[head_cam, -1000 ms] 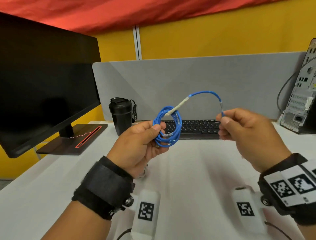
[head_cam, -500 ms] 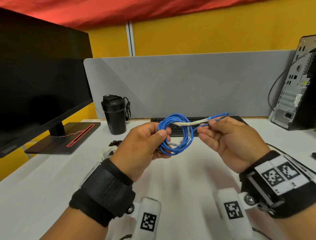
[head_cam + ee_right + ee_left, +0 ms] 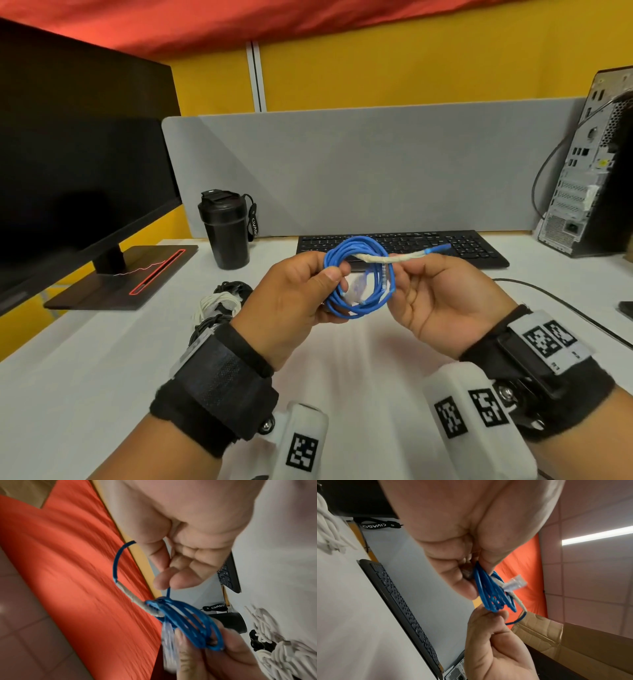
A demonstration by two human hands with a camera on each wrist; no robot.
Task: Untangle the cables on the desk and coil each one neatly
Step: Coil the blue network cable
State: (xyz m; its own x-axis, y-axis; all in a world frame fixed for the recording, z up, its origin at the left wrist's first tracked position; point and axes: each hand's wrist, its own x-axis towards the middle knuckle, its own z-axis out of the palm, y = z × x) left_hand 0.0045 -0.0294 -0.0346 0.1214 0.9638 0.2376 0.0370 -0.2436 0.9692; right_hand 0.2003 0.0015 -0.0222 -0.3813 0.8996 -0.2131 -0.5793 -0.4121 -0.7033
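A blue cable is wound into a small coil and held above the white desk. My left hand grips the coil's left side, thumb on top. My right hand pinches the cable's free end at the coil's right side. A white taped stretch lies across the top of the coil and ends in a short blue loop. A clear plug sticks out of the coil. In the right wrist view a blue strand runs from my right hand's fingertips down to the coil.
White and black cables lie in a pile on the desk behind my left wrist. A black bottle, a keyboard, a monitor and a PC tower stand along the back. A thin black cable crosses the desk on the right.
My right hand has carried the free end leftward to the coil, so the wide loop has shrunk. The taped stretch now lies across the coil. My left hand kept its grip.
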